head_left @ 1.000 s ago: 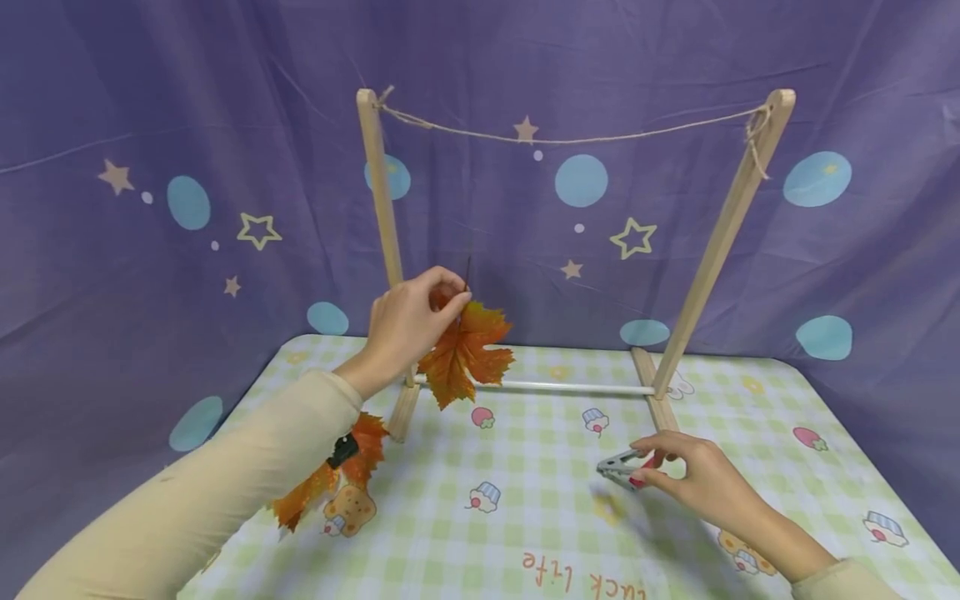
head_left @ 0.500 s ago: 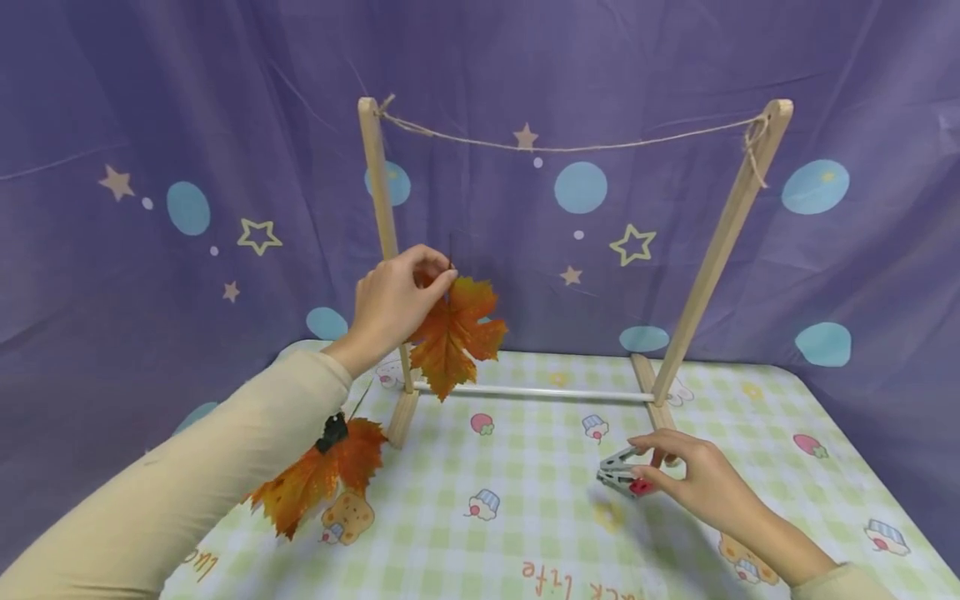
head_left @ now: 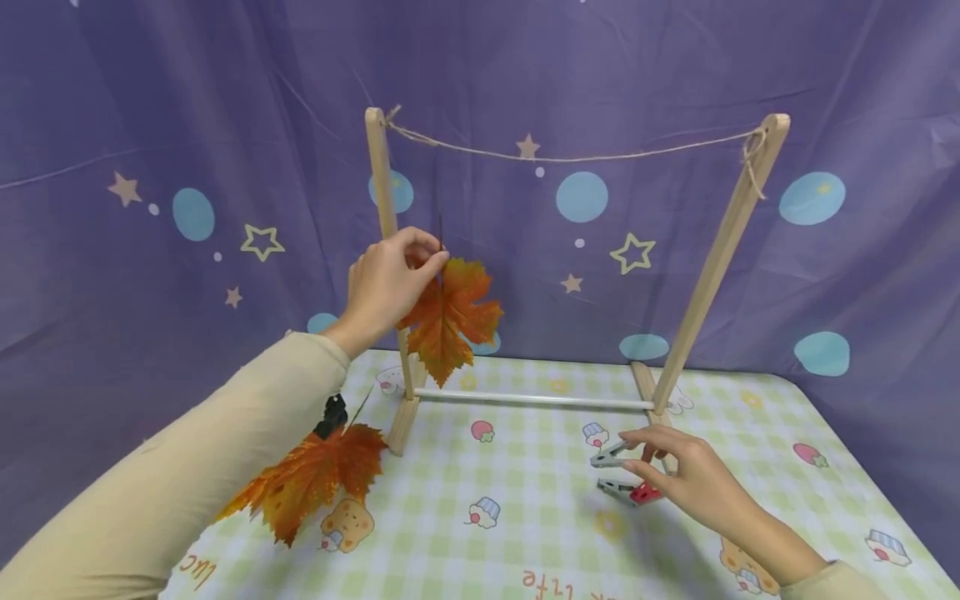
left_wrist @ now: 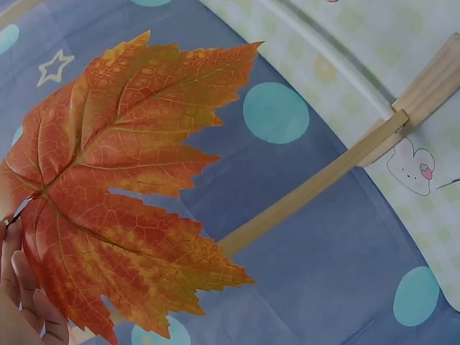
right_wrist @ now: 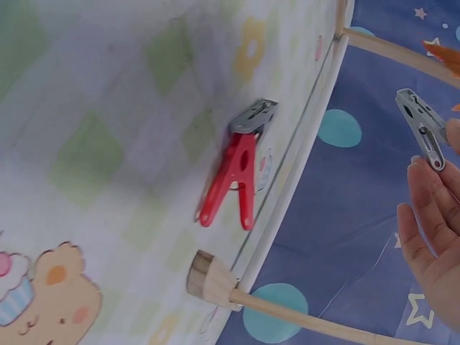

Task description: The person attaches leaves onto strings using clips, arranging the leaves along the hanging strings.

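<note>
My left hand (head_left: 386,279) pinches an orange-red artificial maple leaf (head_left: 453,312) at its stem, with the blade hanging below the fingertips. In the left wrist view the same leaf (left_wrist: 129,180) covers much of the frame. Above the table at the right, my right hand (head_left: 693,475) pinches a grey spring clip (head_left: 609,455), its handles mostly hidden by the fingers. Just beneath lies another spring clip (right_wrist: 244,162) with red handles and grey jaws, apart from the held one. Left of the frame, a second maple leaf (head_left: 322,475) lies partly behind my left sleeve.
Two wooden posts (head_left: 712,275) stand on wooden feet, joined low by a white rod (head_left: 532,399). A sagging twine line (head_left: 555,158) spans their tops. A black object (head_left: 333,412) sits by the second leaf, partly hidden. A purple curtain (head_left: 525,50) hangs behind.
My left hand has moved up and slightly left with the leaf. The right hand has lifted the grey clip away from the red-handled one, opening a gap between them.
</note>
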{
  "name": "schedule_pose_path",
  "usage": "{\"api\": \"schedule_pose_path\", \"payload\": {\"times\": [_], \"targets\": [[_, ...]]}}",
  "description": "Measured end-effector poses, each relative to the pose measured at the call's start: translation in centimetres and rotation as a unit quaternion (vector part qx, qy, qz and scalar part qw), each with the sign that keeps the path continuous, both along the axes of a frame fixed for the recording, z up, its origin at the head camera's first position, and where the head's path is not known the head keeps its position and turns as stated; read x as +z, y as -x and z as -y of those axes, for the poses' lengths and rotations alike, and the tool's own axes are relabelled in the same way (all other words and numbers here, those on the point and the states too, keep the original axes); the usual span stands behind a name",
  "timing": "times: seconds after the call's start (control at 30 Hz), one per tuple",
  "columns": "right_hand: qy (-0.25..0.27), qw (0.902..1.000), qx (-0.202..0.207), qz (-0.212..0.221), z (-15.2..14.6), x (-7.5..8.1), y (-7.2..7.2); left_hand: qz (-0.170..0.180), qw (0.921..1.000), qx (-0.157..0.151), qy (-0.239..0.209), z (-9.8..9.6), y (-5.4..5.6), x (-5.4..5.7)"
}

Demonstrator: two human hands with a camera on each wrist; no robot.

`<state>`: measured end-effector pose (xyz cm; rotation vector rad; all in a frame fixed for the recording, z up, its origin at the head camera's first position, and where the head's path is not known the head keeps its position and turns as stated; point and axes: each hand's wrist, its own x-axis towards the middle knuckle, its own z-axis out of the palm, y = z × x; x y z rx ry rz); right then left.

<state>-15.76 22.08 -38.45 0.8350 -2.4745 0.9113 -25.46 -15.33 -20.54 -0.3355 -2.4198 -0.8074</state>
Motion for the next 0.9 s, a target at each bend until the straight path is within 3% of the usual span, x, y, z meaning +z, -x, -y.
{"api": "schedule_pose_path", "payload": {"times": [0.43,0.9], "targets": [[-0.005,0.9996,-0.026,-0.004,1.4,1.4,0.7,-0.008,0.9999,0.010,-0.007,0.4,0.8,0.8],[0.019,0.9989,-0.011,-0.041,3.5,3.8,2.8,-0.008,0.9998,0.014,-0.010,-0.1,1.3,1.6]]}}
